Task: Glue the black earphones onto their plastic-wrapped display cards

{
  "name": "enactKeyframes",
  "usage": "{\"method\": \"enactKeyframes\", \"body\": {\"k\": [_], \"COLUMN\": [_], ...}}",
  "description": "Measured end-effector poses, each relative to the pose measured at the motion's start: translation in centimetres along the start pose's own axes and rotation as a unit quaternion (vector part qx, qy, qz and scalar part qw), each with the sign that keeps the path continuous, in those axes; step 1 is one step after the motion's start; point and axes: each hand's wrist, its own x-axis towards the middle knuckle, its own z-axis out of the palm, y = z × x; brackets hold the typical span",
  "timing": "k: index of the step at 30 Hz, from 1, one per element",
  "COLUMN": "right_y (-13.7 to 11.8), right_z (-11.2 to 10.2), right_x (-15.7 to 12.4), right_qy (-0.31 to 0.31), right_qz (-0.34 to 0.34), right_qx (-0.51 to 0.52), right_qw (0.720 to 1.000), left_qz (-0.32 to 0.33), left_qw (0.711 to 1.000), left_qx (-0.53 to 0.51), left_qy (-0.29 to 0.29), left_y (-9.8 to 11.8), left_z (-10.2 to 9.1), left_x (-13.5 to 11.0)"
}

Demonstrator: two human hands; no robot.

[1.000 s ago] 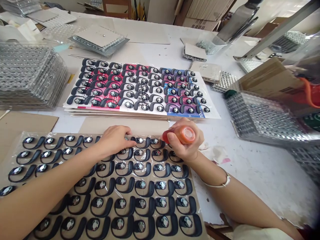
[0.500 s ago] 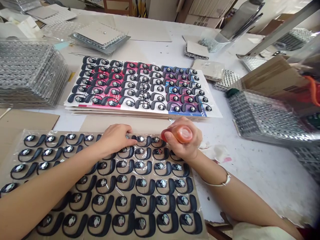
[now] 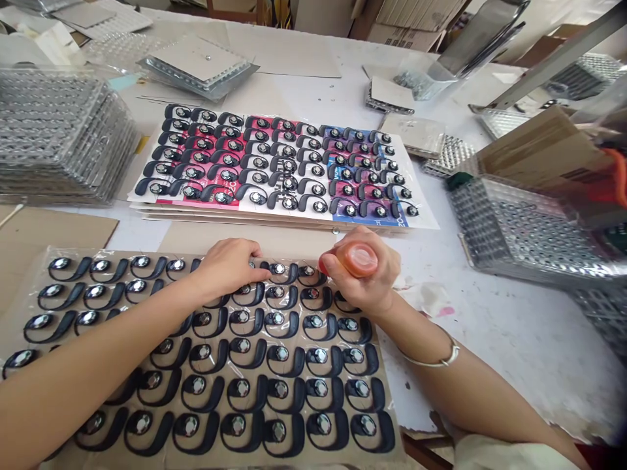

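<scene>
A brown board [image 3: 166, 460] under clear film carries rows of black curved pieces [image 3: 323, 434], each with a round shiny silver gem. My left hand [image 3: 229, 264] lies over the board's far row, its thumb and fingers bent around one black curved piece, partly hidden beneath them. To its right, my right hand [image 3: 377, 284] is wrapped round an orange squeeze bottle [image 3: 360, 259]. The bottle's rounded base faces me; its other end is hidden by the fist. Below that fist, the far right corner of the board is partly covered.
Behind, a stack of printed sheets [image 3: 428, 219] carries more such pieces. Clear plastic trays [image 3: 63, 137] are piled at left, with others [image 3: 514, 228] at right beside a cardboard box [image 3: 543, 143]. A cotton swab [image 3: 12, 214] lies at far left.
The whole view has shifted slightly. Both hands keep nearly the same place over the far row, and the orange squeeze bottle stays in my right hand, its tilt changed a little.
</scene>
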Motion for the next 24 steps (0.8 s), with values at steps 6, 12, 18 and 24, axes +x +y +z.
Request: {"method": "enactKeyframes", "body": {"k": [6,12,18,24], "right_y": [-0.21,-0.11,-0.05,-0.14], "right_z": [-0.17,-0.2,-0.33,-0.38], "right_x": [0.08,0.04,0.14,0.18], "right_qy": [-0.016,-0.017,-0.013,-0.013], "right_qz": [0.007,0.002,-0.004,-0.001], "right_qx": [-0.009,0.011,0.027,0.03], "right_qw": [1.0,1.0,1.0,0.999], "left_qz": [-0.002,-0.002,-0.002,-0.005], "left_qw": [1.0,1.0,1.0,1.0], "left_qx": [0.004,-0.002,0.001,0.003], "left_qy": [0.008,0.005,0.005,0.003], "left_y": [0.03,-0.09,-0.14,-0.05], "left_z": [0.05,0.06,0.05,0.02], "left_x": [-0.03,-0.04,0.04,-0.05]}}
